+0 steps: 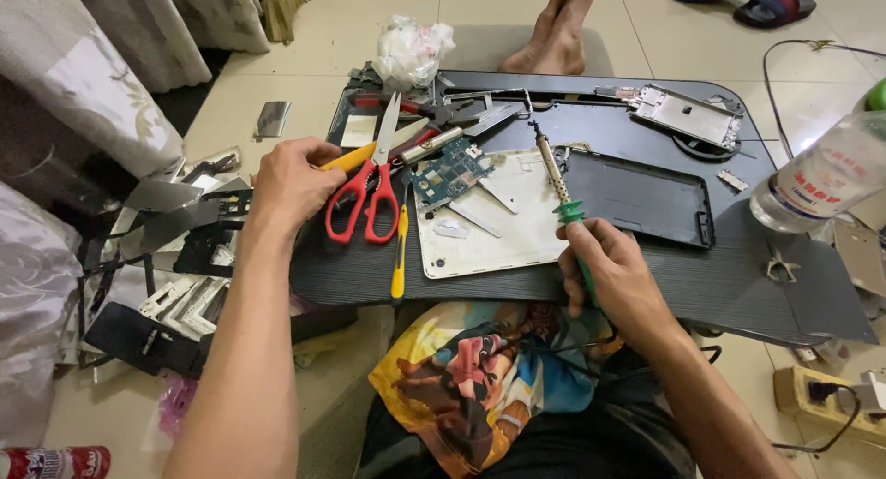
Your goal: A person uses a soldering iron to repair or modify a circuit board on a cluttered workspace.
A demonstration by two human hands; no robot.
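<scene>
lap table [701, 276]: black, wide, rigid; holds everything, rests across the lap.
back cover [517, 244]: white flat panel, centre of the lap table, light, probably flexes; lift by the edges.
bottle [817, 179]: clear plastic, right edge of the lap table, lying tilted; white label band with red print, curved round the body. Slippery-looking.
plastic bag [413, 50]: crumpled white, far edge, soft.
scissors [369, 188]: red handles, steel blades, stiff; just right of the left hand.
soldering iron [558, 188]: thin metal shaft, green collar and grip; light, stiff, tip may be hot, so take only by the green grip. Tip points away over the back cover, toward the circuit board.
circuit board [449, 173]: blue-green, small, on the back cover's top left corner; fragile, edges only.
right hand [609, 267]: fingers curled together, wrapped round the green grip, pen-like.
left hand [291, 185]: fingers bent, tips pinching a yellow handle [349, 157]; which tool, unclear from here.
power strip [826, 405]: beige, floor lower right, plug in.
</scene>
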